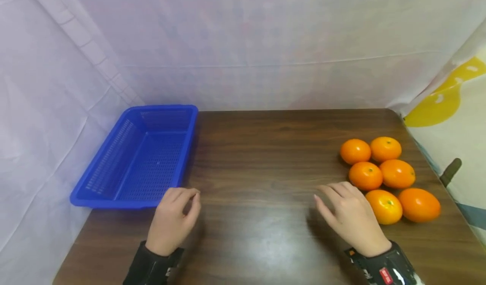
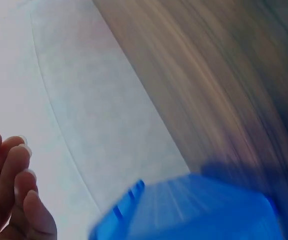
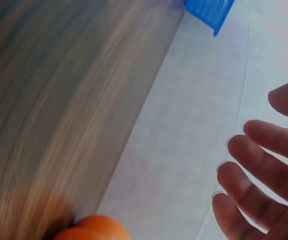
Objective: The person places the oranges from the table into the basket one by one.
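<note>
Your left fingers (image 2: 14,165) are together, right fingers (image 3: 259,161) apart; six oranges (image 1: 365,176) lie right of the basket (image 1: 157,167), none yet inside.

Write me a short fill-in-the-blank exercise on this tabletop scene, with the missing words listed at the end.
1. The plastic basket on the table is ____ in color.
2. Counted in the head view, there are ____ oranges.
3. The hand nearest the oranges is the person's ____ one.
4. Of the plastic basket and the oranges, the left hand is nearer the ____.

Missing words: blue; six; right; plastic basket.
</note>
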Demonstrator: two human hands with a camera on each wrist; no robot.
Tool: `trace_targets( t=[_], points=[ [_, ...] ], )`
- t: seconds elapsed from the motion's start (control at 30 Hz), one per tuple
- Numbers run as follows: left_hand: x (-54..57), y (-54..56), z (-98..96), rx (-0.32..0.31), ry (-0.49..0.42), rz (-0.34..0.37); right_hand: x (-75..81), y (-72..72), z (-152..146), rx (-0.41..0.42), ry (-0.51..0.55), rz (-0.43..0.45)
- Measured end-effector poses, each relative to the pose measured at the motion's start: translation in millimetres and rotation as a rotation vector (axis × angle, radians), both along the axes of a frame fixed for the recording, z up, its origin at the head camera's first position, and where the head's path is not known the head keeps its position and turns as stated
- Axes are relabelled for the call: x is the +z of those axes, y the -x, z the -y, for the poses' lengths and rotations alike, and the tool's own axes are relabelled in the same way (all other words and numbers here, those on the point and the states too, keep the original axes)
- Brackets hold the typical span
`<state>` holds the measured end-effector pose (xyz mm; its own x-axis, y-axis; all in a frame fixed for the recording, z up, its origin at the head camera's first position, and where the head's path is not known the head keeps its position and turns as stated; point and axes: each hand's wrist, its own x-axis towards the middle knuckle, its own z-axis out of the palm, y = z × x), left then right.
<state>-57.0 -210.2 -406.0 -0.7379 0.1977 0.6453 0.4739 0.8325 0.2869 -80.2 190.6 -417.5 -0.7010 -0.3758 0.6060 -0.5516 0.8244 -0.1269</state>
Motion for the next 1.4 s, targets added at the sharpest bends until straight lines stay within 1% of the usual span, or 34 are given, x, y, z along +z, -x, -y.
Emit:
trace_targets(
  t=[0.2,0.33,0.47,0.57,0.63,0.7,0.8,0.93,1.0,1.1,1.2,1.3,1.4],
  points=[
    [0.0,-7.3,23.0,0.103,0.007,-0.022,3.3,-7.1,-19.2,-0.061,0.020,-0.005],
    [-2.1,-11.3,43.1,0.163,-0.002,-0.061,2.9,-11.2,-33.8,-0.105,0.053,0.005],
    [-5.2,-19.0,69.4,0.253,-0.017,-0.036,3.4,-16.1,-50.0,-0.173,0.084,0.033],
    [-7.4,-27.0,87.5,0.324,-0.008,0.004,5.3,-20.5,-61.6,-0.230,0.103,0.065],
    [-8.2,-31.0,96.3,0.347,-0.001,0.015,6.2,-23.4,-69.1,-0.260,0.117,0.081],
    [-7.7,-33.9,103.0,0.364,0.016,0.050,6.5,-26.3,-76.4,-0.291,0.129,0.100],
    [-7.8,-34.4,111.2,0.357,0.064,0.081,6.1,-29.9,-86.0,-0.333,0.134,0.137],
    [-8.4,-29.3,118.7,0.331,0.132,0.093,4.9,-33.6,-96.1,-0.382,0.106,0.199],
    [-8.1,-25.8,121.3,0.315,0.143,0.115,3.7,-34.8,-99.8,-0.396,0.086,0.225],
    [-7.7,-21.0,124.7,0.300,0.151,0.166,2.7,-36.3,-102.4,-0.417,0.069,0.281],
    [-7.7,-17.1,128.2,0.287,0.178,0.207,2.0,-37.3,-103.0,-0.430,0.057,0.329],
    [-7.3,-14.9,130.1,0.281,0.195,0.235,1.3,-38.3,-103.7,-0.441,0.050,0.377],
    [-7.6,-13.9,130.5,0.282,0.194,0.246,0.2,-38.1,-106.1,-0.442,0.044,0.414]
  ],
)
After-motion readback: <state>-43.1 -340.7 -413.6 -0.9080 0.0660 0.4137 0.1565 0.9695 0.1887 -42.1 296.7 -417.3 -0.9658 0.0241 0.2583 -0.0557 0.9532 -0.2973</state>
